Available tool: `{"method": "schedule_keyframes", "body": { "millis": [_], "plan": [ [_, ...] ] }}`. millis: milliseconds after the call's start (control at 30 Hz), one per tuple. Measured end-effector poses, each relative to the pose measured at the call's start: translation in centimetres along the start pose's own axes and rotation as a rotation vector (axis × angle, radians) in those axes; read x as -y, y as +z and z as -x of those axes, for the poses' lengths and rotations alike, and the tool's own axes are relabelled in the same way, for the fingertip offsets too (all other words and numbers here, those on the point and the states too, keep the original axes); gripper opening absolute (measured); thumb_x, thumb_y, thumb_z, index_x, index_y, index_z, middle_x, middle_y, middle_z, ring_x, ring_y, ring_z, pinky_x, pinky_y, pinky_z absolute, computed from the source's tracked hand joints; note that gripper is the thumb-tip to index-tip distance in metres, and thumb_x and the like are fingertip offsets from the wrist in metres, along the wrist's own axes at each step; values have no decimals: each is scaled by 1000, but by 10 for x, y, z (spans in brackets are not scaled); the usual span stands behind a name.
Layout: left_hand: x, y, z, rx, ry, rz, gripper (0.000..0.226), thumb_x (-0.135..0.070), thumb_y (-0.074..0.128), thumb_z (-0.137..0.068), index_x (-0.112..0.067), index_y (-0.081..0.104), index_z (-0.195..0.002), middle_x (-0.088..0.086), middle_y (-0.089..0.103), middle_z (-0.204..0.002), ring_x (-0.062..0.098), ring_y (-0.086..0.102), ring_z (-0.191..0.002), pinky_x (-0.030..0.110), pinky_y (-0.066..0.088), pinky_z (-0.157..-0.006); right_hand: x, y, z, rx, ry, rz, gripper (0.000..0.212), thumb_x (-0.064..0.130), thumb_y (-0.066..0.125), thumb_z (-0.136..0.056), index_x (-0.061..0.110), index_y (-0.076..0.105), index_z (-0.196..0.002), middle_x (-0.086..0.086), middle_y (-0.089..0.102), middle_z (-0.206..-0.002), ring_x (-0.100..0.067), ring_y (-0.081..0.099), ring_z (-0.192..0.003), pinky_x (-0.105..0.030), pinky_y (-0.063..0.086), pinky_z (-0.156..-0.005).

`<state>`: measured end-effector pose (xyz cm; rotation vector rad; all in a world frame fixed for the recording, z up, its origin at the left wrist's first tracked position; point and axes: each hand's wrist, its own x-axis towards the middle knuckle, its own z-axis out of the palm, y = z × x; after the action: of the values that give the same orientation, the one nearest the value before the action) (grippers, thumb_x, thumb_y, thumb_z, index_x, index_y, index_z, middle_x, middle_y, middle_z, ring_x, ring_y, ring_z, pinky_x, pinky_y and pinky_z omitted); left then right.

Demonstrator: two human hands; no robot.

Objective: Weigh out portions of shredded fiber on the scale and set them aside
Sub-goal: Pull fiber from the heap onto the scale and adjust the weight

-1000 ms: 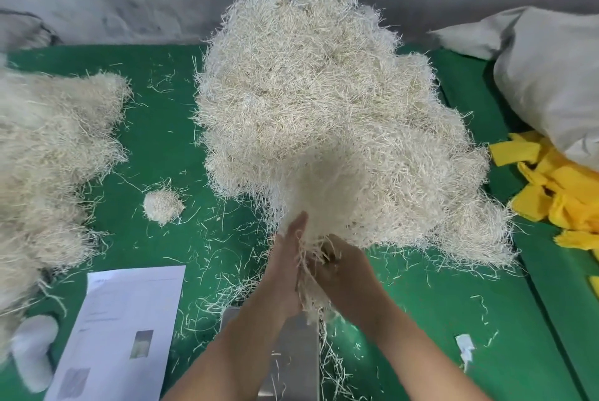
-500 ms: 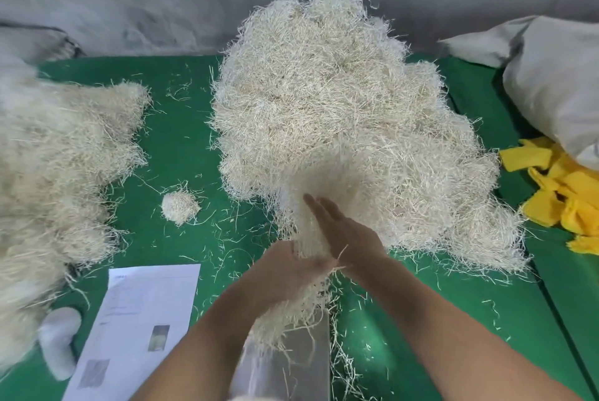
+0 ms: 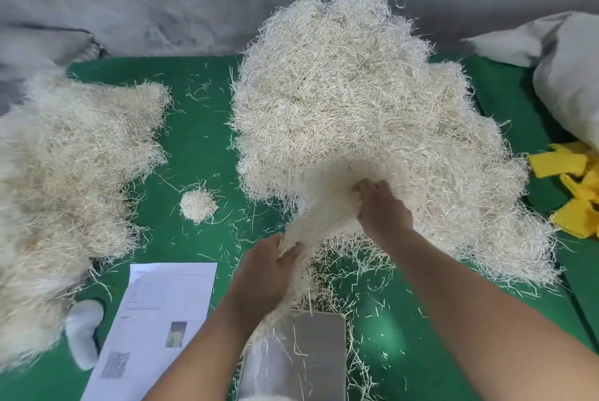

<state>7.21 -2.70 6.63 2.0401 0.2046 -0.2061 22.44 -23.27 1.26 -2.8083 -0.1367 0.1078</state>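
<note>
Grip: left hand (image 3: 269, 274) has its fingers curled round a tuft of fiber (image 3: 319, 219), knuckles toward the camera.
Right hand (image 3: 382, 212): fingers bent down into the same tuft at the near edge of the big pile (image 3: 356, 102), clutching fiber.
Tuft: blurred, stretched between the two hands, from the pile's edge down and left toward the scale.
Arm pose: both bare forearms reach in from the bottom of the view, the left rising from bottom centre, the right crossing in from the lower right; the right hand sits farther from the person than the left.
Scale (image 3: 311, 358): metal plate just below the left hand, with loose strands lying on it and around it.
Writing: white printed sheet (image 3: 162, 316) left of the scale carries lines of text, a small photo and a square code, all too small to read.
Side pile (image 3: 68, 180): a second heap of fiber at far left, well apart from the big one.
Small clump (image 3: 198, 206): lies alone on the green table cover (image 3: 194, 128) between the two piles.
Edges: yellow cloth pieces (image 3: 573, 186) and a grey sack (image 3: 570, 76) at right; a white object (image 3: 82, 332) just left of the sheet.
</note>
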Motion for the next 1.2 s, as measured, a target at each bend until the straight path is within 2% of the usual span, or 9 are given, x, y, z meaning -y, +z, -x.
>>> {"method": "schedule_keyframes", "body": {
  "millis": [200,400,567,633,767,900,1033,1133,1200],
  "plan": [
    [1,22,-2,-109,73,9,27,-40,56,-104,-17,66,-95,-6,55,-54,6,39,-44,23,38,-43,-8,5,-18,128,307,-615,32,1,49,-103,15,64,-128,-6,64,-84,-13,53,-54,-20,41,-39],
    [-15,30,-7,82,-165,285,42,-60,54,-90,-21,69,-82,-13,58,-53,4,50,-44,16,43,-43,-13,1,-27,184,666,-855,45,-14,44,-100,13,64,-130,-9,56,-74,-14,43,-52,-21,33,-34],
    [-21,24,-10,348,-368,321,44,-55,57,-97,-15,73,-92,0,74,-78,15,70,-68,27,58,-66,-10,7,-18,103,848,-1174,51,-8,36,-104,17,62,-139,-12,63,-85,-16,47,-57,-29,40,-49],
    [-20,22,-9,384,-356,254,49,-54,53,-101,-8,69,-99,5,69,-83,18,65,-74,31,56,-71,-8,10,-18,128,827,-1158,55,-11,36,-102,17,60,-142,-13,65,-89,-18,52,-63,-31,45,-55],
    [-29,30,7,334,-107,-122,44,-46,41,-109,-16,55,-80,-6,52,-63,-2,41,-40,17,39,-44,-2,15,-18,90,778,-1070,55,-13,36,-100,13,58,-143,-14,69,-102,-27,63,-78,-40,55,-71],
    [-46,38,9,175,59,-521,43,-45,39,-107,-13,56,-82,-3,58,-65,2,48,-44,16,40,-42,12,22,-18,65,820,-1150,50,-12,30,-99,5,62,-134,-14,67,-94,-30,64,-84,-44,58,-86],
    [-51,44,43,181,109,-381,63,-69,38,-95,-15,56,-69,-1,57,-54,3,38,-33,17,33,-36,-25,11,-27,-13,673,-731,40,10,35,-109,14,54,-143,-2,64,-125,-12,65,-113,-20,49,-91],
    [-40,39,57,135,64,-256,70,-80,36,-91,-17,63,-75,-2,61,-55,4,41,-34,17,37,-37,-56,-11,-42,36,833,-1272,44,2,37,-108,-4,42,-151,-6,46,-85,4,63,-65,-14,49,-70],
    [-33,34,43,52,53,-286,61,-71,41,-97,-17,66,-81,-5,61,-59,3,44,-40,20,42,-42,-55,-19,-35,82,796,-1050,43,-5,51,-101,-17,44,-141,-22,50,-88,16,61,-68,-7,45,-72]
  ]
}}
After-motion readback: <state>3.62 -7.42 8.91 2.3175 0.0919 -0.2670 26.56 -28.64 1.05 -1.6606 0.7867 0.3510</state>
